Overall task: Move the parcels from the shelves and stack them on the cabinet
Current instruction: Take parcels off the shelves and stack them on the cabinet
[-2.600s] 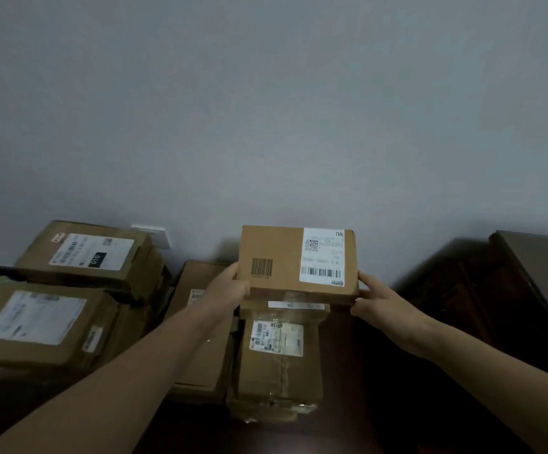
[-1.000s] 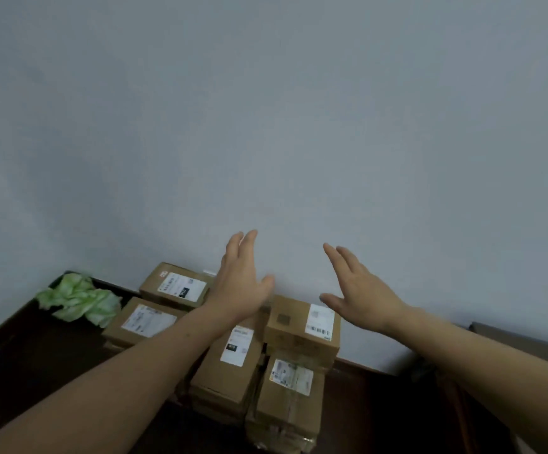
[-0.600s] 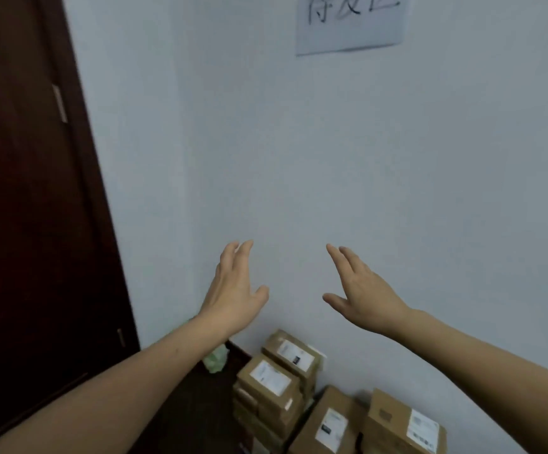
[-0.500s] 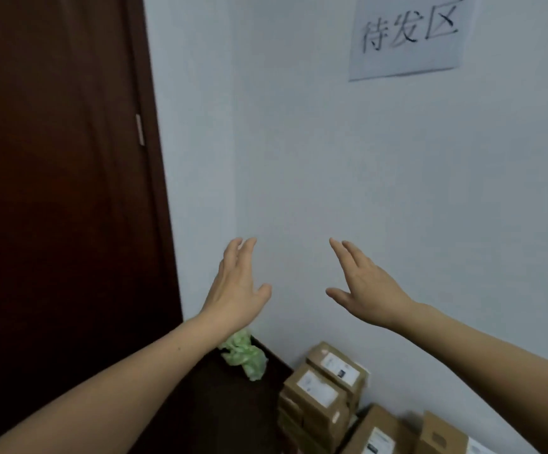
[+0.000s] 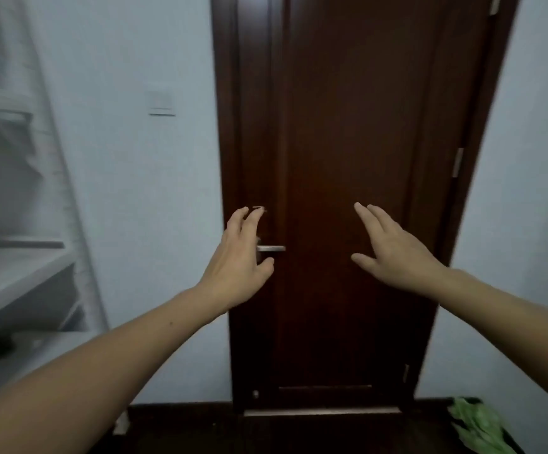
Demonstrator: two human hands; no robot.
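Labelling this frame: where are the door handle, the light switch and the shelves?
door handle point(image 5: 272, 248): head view, exposed metal lever.
light switch point(image 5: 162, 102): head view, centre of plate.
shelves point(image 5: 12, 273): head view, top of a board.

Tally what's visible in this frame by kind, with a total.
hands: 2 (left hand, right hand)
door: 1
door handle: 1
wall switch: 1
shelf unit: 1
green bag: 1
total: 7
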